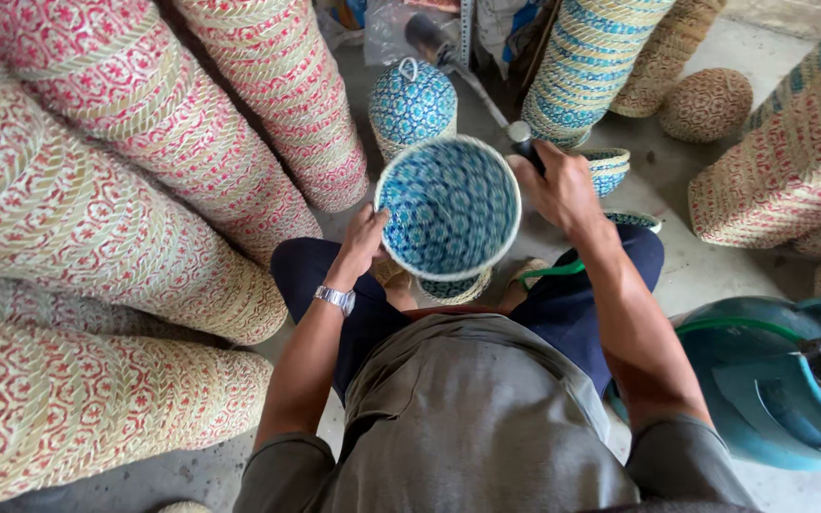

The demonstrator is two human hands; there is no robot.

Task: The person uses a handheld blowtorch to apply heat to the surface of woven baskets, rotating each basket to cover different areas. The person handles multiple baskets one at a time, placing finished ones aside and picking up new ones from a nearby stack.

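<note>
The person is sitting on the floor (pixel 714 275) and working on a blue basket (pixel 448 204) held between the knees, mouth turned up toward the camera.

Left hand (pixel 363 242): it is pressing against the basket's outer wall at the lower left of the rim, fingers wrapped around the side, grasping the basket. A watch (pixel 335 298) is sitting on that wrist.

Right hand (pixel 557 185): it is clenched on a dark tool (pixel 522 142) with a pale cap, just beside the basket's right rim. What the tool is cannot be told. A green hose (pixel 553 271) is running below this hand toward a teal cylinder (pixel 771 380) near the right elbow.

Judgement on method: the left hand should be keeping the basket steady and turning it in small steps, so that the tool is meeting the rim evenly all round. The hose needs slack and should be staying clear of the knees.

Condition of the basket: round, woven, blue and white patterned inside, with a pale rim band. The weave is looking tight and regular; no damage is showing.

Beyond the hands a lidded blue basket (pixel 412 100) is standing. Left of the left hand, long stacks of red baskets (pixel 125 190) are lying.
</note>
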